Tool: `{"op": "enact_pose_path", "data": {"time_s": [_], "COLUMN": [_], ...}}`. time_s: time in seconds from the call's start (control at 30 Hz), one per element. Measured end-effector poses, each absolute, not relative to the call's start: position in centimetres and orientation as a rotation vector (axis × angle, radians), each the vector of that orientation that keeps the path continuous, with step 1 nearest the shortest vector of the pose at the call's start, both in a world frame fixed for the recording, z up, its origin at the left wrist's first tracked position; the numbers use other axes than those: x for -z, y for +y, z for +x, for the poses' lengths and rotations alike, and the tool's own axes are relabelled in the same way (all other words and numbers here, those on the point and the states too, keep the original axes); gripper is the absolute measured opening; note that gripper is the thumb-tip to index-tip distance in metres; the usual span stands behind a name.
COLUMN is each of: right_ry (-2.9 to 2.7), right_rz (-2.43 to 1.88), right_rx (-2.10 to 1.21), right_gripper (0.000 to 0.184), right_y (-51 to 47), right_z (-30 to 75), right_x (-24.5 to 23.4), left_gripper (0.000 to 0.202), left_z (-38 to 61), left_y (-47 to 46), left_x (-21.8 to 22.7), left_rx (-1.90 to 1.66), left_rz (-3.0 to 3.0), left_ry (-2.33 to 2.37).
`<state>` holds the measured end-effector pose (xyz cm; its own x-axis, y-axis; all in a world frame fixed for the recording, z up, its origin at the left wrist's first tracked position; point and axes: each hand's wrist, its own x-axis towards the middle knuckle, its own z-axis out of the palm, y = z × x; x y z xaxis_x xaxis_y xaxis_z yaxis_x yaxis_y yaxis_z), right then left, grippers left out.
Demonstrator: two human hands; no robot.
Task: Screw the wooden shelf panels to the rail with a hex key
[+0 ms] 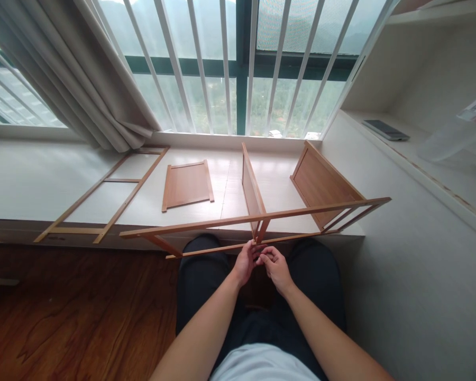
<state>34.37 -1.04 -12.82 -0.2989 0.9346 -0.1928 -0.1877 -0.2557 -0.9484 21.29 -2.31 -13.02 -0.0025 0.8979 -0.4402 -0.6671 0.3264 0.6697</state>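
Note:
A wooden shelf frame (206,223) lies on its side along the front edge of the white ledge, with two shelf panels standing up from it: a middle panel (252,185) and a right panel (325,180). My left hand (245,263) grips the frame's near rail where the middle panel joins it. Close beside it, my right hand (276,269) is closed in a pinch just below that joint. Whatever sits between its fingertips is too small to make out. Both hands are between my knees, fingertips almost touching.
On the white ledge (83,153) lie a loose wooden panel (188,183) and a ladder-like wooden side frame (121,185). A grey curtain (99,79) hangs before the barred window. To the right, a phone (385,130) and a translucent plastic container (448,135) rest on a shelf.

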Motion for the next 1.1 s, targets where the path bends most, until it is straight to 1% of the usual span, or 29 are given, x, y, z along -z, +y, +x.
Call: {"op": "enact_pose_path", "data": {"time_s": [0.3, 0.5, 0.7, 0.8, 0.97, 1.1], "right_ry": [-1.065, -1.114, -1.124, -1.081, -0.97, -0.912], "right_rz": [-1.037, -1.045, -1.044, -1.038, -1.039, -1.047], "right_rx": [-1.733, -1.722, -1.689, -1.706, -1.735, -1.723], "right_gripper": [0.041, 0.036, 0.032, 0.035, 0.047, 0.051], "right_y": [-0.7, -0.7, -0.9, -1.0, -1.1, -1.0], "right_z": [34.1, 33.9, 34.2, 34.2, 33.5, 32.7], "right_x": [13.7, 14.3, 13.6, 12.9, 12.0, 11.9], "left_gripper": [0.074, 0.068, 0.064, 0.063, 0.062, 0.06], "left_z": [21.4, 21.4, 21.4, 21.4, 21.2, 21.1], "left_y": [-2.4, -2.5, -2.3, -2.1, -2.1, -2.1], "left_x": [13.6, 13.2, 13.2, 13.6, 14.2, 14.4], "left_rx": [-1.307, -1.356, -1.394, -1.411, -1.411, -1.398], "left_rz": [0.362, 0.395, 0.358, 0.339, 0.323, 0.325], "left_ry": [1.033, 1.064, 1.047, 1.05, 1.081, 1.092]}}
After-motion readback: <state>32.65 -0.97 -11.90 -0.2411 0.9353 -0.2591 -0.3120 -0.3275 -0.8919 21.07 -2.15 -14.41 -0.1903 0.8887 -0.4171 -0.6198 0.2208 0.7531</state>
